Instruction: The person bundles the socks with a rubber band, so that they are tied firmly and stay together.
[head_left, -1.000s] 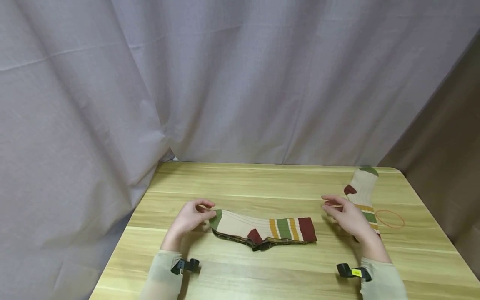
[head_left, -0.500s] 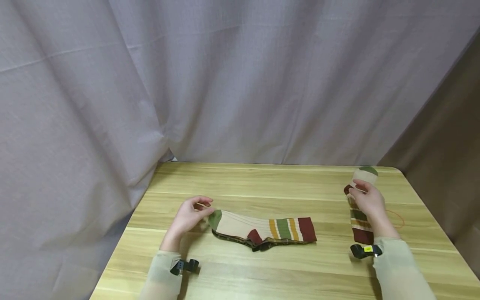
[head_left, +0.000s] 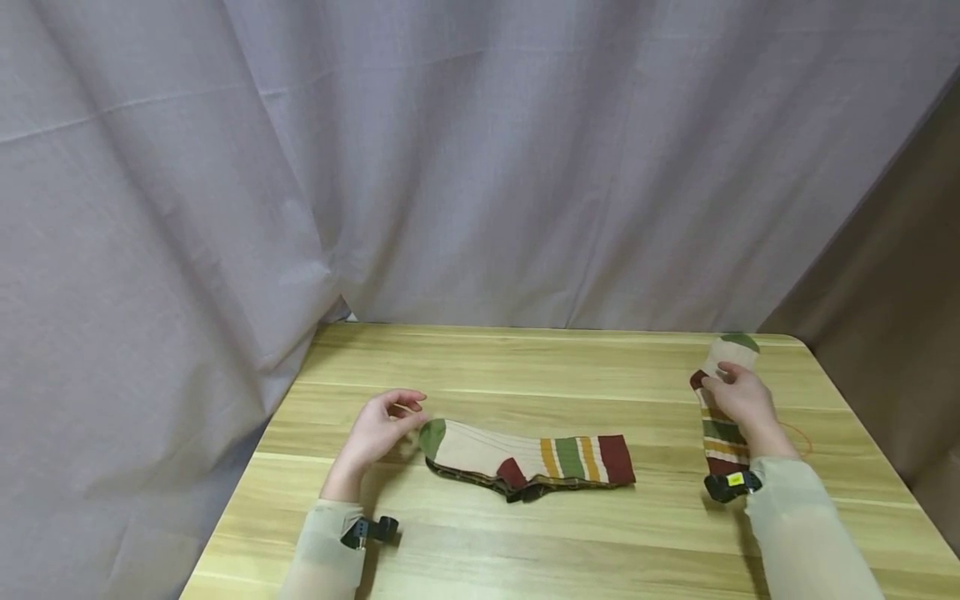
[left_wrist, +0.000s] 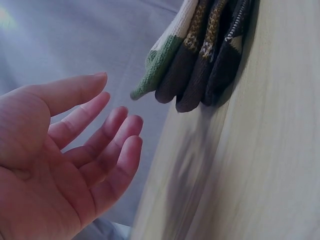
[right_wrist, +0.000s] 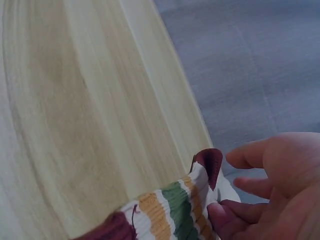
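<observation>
- While our left hand (head_left: 382, 429) is at the left of the desk (head_left: 540, 550), its fingers are loosely bent, thumb and fingertips parted, with hold of nothing.
- Just right of its fingertips we see a sock stack (head_left: 480, 450); up close, a narrow gap parts the hand from the toes.
- We find that stack lying lengthwise, toes left, cuffs right, heels near: on top a cream sock with green toe, maroon heel and cuff, yellow and green stripes; darker socks beneath.
- Our right hand (head_left: 742, 404) is over a single sock (head_left: 722, 431) at the right, thumb and forefinger apart, the fingers relaxed; one fingertip appears to touch the striped part without gripping.
- That sock, patterned like the top one, points its green toe to the far edge, heel left, cuff near.
- Beside our right wrist we see part of an orange loop (head_left: 803, 435).
- Beyond the far edge, we have a grey curtain (head_left: 480, 167).
</observation>
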